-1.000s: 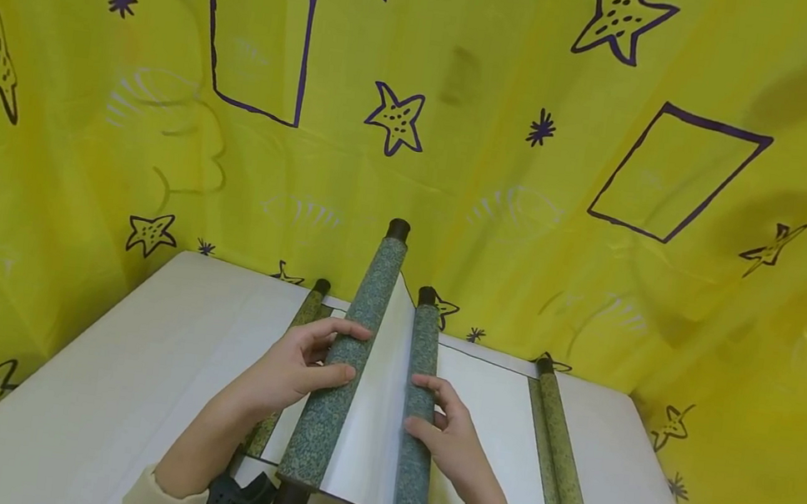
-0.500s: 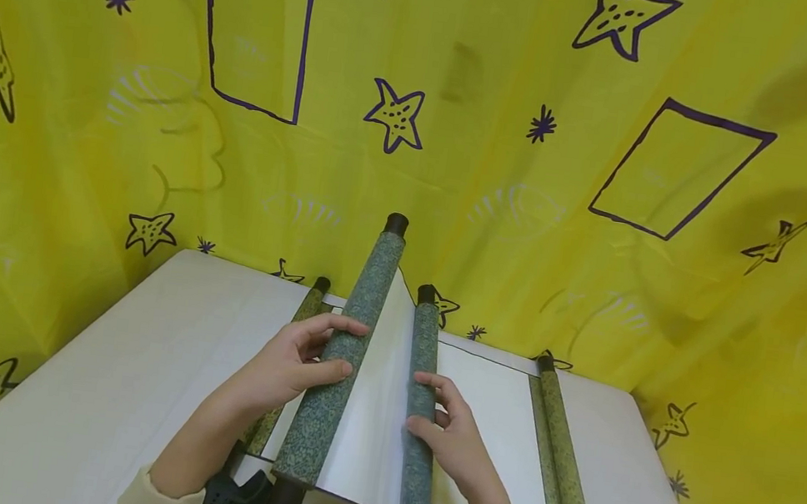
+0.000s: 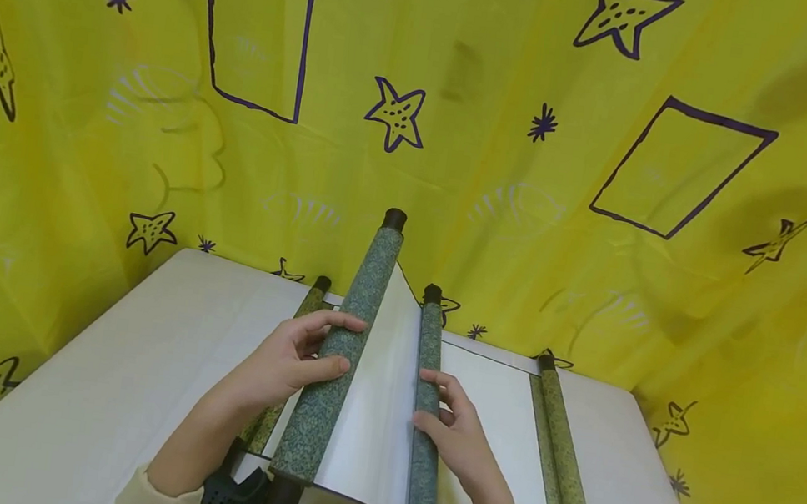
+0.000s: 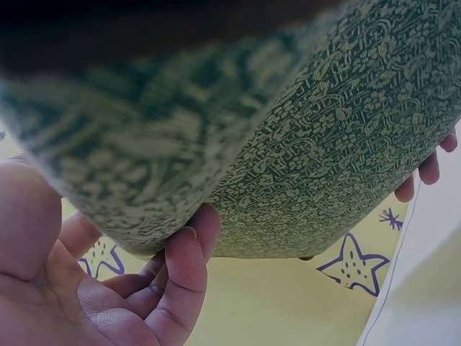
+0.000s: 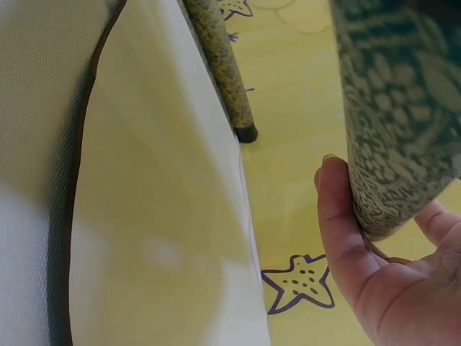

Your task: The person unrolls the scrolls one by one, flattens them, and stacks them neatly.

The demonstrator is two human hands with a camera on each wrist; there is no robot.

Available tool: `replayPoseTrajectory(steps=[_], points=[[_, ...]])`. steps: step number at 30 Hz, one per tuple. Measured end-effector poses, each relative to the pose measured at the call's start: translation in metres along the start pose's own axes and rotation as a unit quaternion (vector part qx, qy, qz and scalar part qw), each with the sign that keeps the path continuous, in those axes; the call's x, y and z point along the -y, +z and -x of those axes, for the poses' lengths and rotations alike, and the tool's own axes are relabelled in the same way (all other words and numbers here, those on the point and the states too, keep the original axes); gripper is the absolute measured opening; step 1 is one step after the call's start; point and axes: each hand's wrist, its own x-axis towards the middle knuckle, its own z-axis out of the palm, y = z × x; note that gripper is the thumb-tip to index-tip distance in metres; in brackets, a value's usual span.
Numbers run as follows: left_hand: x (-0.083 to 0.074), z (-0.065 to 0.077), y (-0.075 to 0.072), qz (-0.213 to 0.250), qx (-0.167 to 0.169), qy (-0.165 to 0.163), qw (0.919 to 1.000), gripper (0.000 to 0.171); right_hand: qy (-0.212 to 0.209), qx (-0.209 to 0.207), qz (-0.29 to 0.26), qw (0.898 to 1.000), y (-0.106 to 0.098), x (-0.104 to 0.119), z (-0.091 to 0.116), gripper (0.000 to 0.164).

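Observation:
A hanging scroll with blue-green patterned backing is held up over the table, wound as two rolls with dark end knobs. My left hand grips the thicker, tilted left roll near its middle. With fingers and thumb, my right hand holds the thinner right roll. A white sheet spans the gap between the rolls. Close up in the left wrist view, the patterned roll rests in my left fingers. In the right wrist view, my right hand cups its roll from below.
Beneath lies another spread scroll on the white table, with an olive roll at right and another olive roll at left. A yellow curtain with drawn stars hangs behind. A black strap is at my left wrist.
The two rolls have moved slightly apart: the left one a little leftward and up, the right one a little rightward. More white sheet shows between them. Both hands keep their hold.

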Motion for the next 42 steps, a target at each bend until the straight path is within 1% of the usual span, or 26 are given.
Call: replayPoseTrajectory(steps=[6, 11, 15, 22, 26, 30, 34, 37, 42], points=[[-0.003, 0.000, 0.000, -0.001, 0.002, 0.003, 1.0000, 0.041, 0.002, 0.001, 0.000, 1.000, -0.001, -0.002, -0.001, 0.054], [-0.005, 0.001, -0.001, 0.004, -0.002, -0.005, 1.0000, 0.042, -0.003, -0.007, 0.002, 1.000, -0.002, -0.002, -0.001, 0.053], [-0.005, 0.001, -0.001, 0.005, -0.002, -0.010, 0.9999, 0.042, 0.002, -0.011, 0.002, 1.000, -0.002, -0.002, -0.001, 0.052], [-0.003, 0.001, -0.002, 0.006, -0.003, 0.004, 1.0000, 0.042, -0.004, -0.019, 0.012, 1.000, -0.005, -0.002, 0.001, 0.052], [-0.002, 0.001, -0.003, 0.003, -0.004, 0.008, 1.0000, 0.042, -0.004, -0.019, 0.008, 1.000, -0.007, 0.000, 0.003, 0.053], [-0.003, 0.001, -0.005, 0.006, -0.006, 0.001, 1.0000, 0.043, 0.000, -0.023, 0.008, 1.000, -0.010, 0.002, 0.005, 0.054], [-0.003, 0.002, -0.006, 0.016, -0.008, -0.008, 0.9998, 0.044, -0.007, -0.034, 0.012, 0.999, -0.012, 0.003, 0.006, 0.052], [-0.004, 0.003, -0.007, 0.017, -0.012, -0.011, 0.9997, 0.044, -0.009, -0.033, 0.007, 0.999, -0.012, 0.004, 0.005, 0.051], [-0.008, 0.006, -0.008, 0.024, -0.014, -0.004, 0.9996, 0.045, -0.007, -0.029, 0.004, 1.000, -0.010, 0.004, 0.004, 0.052]])
